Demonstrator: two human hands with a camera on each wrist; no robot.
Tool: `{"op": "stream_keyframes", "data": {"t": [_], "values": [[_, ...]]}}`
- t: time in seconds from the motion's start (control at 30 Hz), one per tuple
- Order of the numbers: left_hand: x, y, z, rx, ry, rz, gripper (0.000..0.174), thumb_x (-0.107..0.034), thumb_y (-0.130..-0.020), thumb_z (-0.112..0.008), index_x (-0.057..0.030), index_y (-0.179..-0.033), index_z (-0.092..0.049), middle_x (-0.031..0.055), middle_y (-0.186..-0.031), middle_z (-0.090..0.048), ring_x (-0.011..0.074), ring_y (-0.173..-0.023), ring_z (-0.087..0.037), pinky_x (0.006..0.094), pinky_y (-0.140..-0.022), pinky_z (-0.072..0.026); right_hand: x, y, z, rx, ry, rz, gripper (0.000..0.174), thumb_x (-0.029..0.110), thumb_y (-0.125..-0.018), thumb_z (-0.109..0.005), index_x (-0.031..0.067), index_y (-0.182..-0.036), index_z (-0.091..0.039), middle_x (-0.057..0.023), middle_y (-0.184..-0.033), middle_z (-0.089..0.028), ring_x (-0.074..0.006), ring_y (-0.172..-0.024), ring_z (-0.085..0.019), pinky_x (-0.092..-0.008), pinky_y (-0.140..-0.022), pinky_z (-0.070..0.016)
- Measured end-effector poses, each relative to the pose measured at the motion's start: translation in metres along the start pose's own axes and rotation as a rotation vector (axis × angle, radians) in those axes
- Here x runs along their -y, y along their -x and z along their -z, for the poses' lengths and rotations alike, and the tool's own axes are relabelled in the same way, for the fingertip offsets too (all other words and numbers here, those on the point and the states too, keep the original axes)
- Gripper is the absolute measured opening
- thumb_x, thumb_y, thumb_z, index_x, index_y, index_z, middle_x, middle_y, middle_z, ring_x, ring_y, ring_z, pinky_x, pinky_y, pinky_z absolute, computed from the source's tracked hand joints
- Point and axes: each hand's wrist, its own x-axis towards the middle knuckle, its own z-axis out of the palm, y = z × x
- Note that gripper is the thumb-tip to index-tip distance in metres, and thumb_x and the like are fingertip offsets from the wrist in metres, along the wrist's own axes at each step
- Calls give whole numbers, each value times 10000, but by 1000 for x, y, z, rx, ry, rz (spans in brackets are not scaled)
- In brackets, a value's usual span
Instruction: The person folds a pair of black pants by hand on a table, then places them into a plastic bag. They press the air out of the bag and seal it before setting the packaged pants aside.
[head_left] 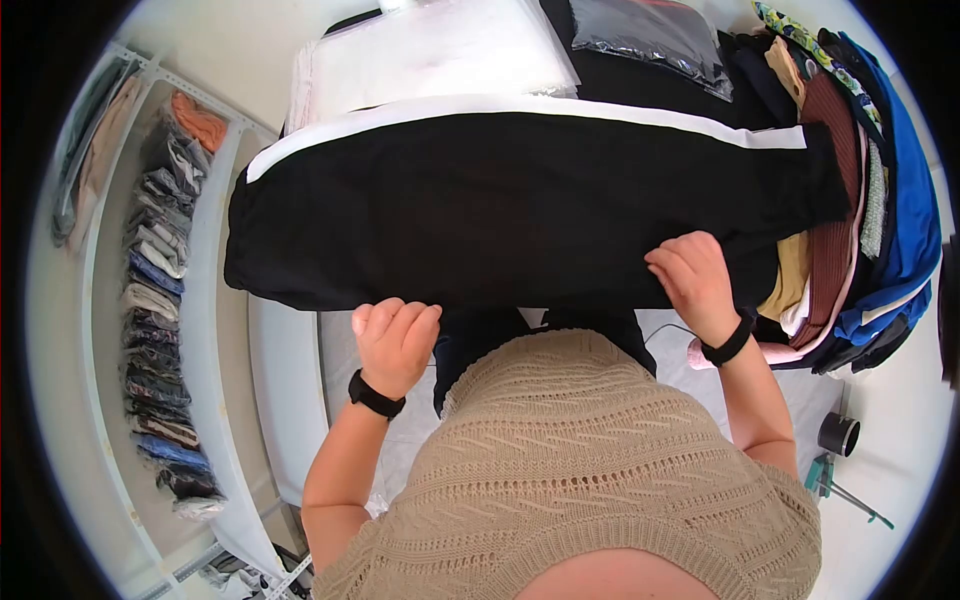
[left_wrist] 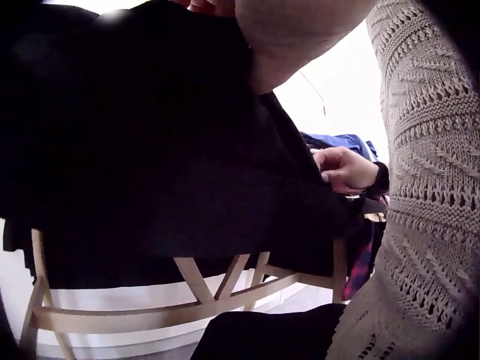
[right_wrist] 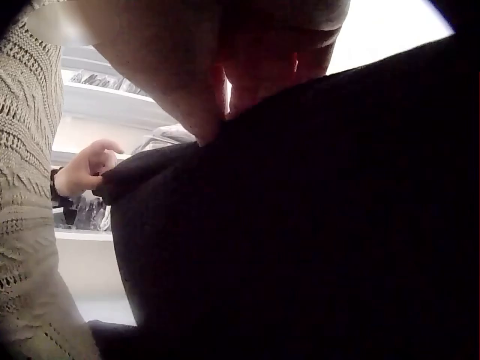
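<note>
Black trousers (head_left: 480,210) with a white stripe along the far edge lie spread sideways before me. At their near edge, left of the middle, my left hand (head_left: 395,345) grips the cloth with curled fingers. Farther right, my right hand (head_left: 693,283) pinches the trousers near the same edge, its thumb and fingertips on the fabric. Seen from the right wrist, the left hand (right_wrist: 86,169) holds a bunched bit of the black cloth (right_wrist: 150,169). From the left wrist, dark cloth hangs below the left hand (left_wrist: 300,37) and hides most of what lies behind it.
A stack of clear plastic bags (head_left: 440,60) and a bagged dark garment (head_left: 655,40) lie beyond the trousers. Clothes (head_left: 880,270) are heaped at the right. Shelves (head_left: 235,300) with bagged clothes stand at the left. A wooden frame (left_wrist: 150,319) stands under the cloth.
</note>
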Motion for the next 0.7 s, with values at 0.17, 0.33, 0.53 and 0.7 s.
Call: {"op": "stream_keyframes", "data": {"t": [0.17, 0.33, 0.53, 0.7], "values": [[-13, -13, -2, 100, 0, 139, 355, -1, -601, -692, -114, -937, -676, -16, -760, -561, 189, -805, -526, 366, -750, -350, 5, -2, -2, 101, -69, -56, 288, 18, -686, -702, 61, -952, -600, -54, -820, -564, -251, -785, -559, -367, -764, -440], [-7, -16, 8, 22, 24, 108, 306, -35, -637, -687, -143, -923, -685, -39, -715, -546, 160, -779, -519, 353, -718, -332, 3, -4, 3, 178, -111, -176, 360, 43, -649, -728, 70, -980, -589, -56, -794, -538, -260, -786, -546, -362, -763, -431], [-10, -6, 4, 118, 103, 177, 280, -6, -620, -679, -134, -869, -690, 4, -758, -524, 193, -803, -530, 373, -765, -372, -10, -4, 20, 67, 8, -247, 388, 78, -639, -756, 85, -990, -590, -66, -924, -561, -259, -874, -547, -374, -794, -428], [-9, -12, 1, 5, 108, 208, 300, 21, -585, -681, -87, -865, -678, 59, -837, -530, 247, -820, -544, 387, -798, -407, -32, 5, 22, 69, 18, -234, 328, 78, -644, -756, 82, -935, -606, -62, -940, -600, -260, -885, -563, -382, -813, -433]]}}
